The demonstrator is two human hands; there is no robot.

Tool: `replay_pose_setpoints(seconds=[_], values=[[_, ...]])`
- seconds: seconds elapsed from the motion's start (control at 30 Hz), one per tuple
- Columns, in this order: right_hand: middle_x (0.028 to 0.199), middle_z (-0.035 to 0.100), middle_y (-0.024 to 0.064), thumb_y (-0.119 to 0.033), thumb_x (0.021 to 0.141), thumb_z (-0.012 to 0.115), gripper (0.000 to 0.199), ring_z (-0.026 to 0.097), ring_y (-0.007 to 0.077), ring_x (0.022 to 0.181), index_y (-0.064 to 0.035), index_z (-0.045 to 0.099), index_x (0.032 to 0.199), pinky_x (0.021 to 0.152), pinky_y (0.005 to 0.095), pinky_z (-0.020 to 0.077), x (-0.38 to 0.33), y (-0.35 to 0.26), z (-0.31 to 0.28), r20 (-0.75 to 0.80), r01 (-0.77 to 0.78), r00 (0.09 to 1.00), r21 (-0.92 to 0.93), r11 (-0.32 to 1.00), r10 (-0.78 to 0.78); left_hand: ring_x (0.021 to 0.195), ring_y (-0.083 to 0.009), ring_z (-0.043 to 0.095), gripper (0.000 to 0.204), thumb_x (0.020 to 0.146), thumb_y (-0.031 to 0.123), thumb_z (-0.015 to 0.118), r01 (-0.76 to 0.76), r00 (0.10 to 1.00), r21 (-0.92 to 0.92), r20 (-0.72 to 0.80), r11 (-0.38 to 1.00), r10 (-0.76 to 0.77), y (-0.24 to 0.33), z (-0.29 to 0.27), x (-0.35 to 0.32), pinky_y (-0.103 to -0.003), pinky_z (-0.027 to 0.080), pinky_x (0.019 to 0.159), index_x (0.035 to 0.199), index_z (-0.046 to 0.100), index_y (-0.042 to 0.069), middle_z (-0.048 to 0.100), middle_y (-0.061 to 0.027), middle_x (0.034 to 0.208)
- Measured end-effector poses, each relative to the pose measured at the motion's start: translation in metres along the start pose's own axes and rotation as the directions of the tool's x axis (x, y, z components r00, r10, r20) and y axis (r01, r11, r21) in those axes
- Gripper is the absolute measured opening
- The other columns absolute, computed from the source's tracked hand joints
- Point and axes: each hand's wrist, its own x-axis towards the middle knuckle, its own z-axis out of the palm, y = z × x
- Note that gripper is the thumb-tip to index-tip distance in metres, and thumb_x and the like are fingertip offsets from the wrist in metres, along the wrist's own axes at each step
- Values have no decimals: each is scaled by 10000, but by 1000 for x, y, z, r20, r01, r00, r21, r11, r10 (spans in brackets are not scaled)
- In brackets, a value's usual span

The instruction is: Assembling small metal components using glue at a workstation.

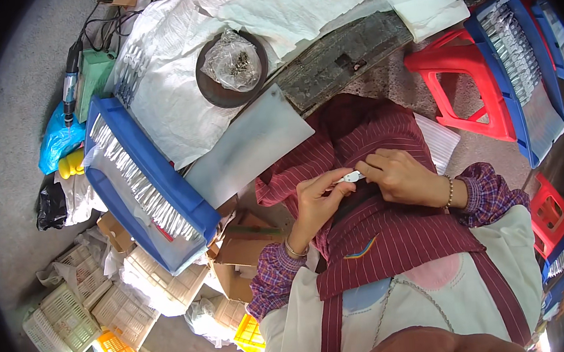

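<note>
Above the lap of a dark red striped apron (374,235), my two hands meet at a small white piece (351,177), possibly plastic. My left hand (321,203) pinches it between thumb and fingertips. My right hand (399,174) has its fingers closed at the other end of the piece. Whatever lies inside those right fingers is hidden. Just ahead of the hands, a pale flat board (253,148) juts from the table edge toward the lap.
A dark round dish (211,92) carries a clear bag (235,63) of small metal bits. Blue trays of silvery pieces stand left (162,186) and right (552,78), the right one by a red stool (453,67). A powered screwdriver (71,84) and crates (73,315) lie farther left.
</note>
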Motion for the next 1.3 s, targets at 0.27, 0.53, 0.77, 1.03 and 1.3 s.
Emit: replay_pose_setpoints(seconds=[0.27,0.53,0.77,1.03,1.3], values=[[779,541,128,4,649,583,291,579,295,749,8,494,925,665,375,484,4,-1,1,-9,6,1000,-16,1000,-6,640,-106,635,251,747,56,721,-166,985,226,83,960,151,6,-15,11,-209,496,571,988,668,7,676,-80,794],[762,554,130,-64,758,592,247,601,290,727,25,497,969,633,376,492,4,-1,5,-23,-5,1000,-7,1000,4,606,-98,634,239,738,55,721,-146,987,295,-19,944,159,10,-13,9,-207,470,525,971,681,19,672,-66,725],[732,523,121,-60,738,623,324,581,293,702,26,511,1030,616,386,474,4,-2,4,-38,11,999,13,1000,-11,570,-152,619,241,723,65,718,-124,992,204,40,971,119,5,-17,10,-248,452,493,954,671,14,649,-95,699],[760,566,127,-92,760,612,251,603,308,691,10,517,968,604,390,496,2,-2,3,-30,8,1000,69,998,-6,629,-140,636,257,719,44,725,-132,991,212,65,968,120,12,-16,9,-225,498,567,968,670,16,665,-97,775],[717,581,153,-91,768,619,206,595,318,674,4,590,948,599,392,470,-23,16,-22,-43,-172,980,320,932,196,819,-235,643,331,733,74,712,-187,982,311,91,932,166,15,-6,17,-319,513,730,1050,632,23,658,-133,925]])
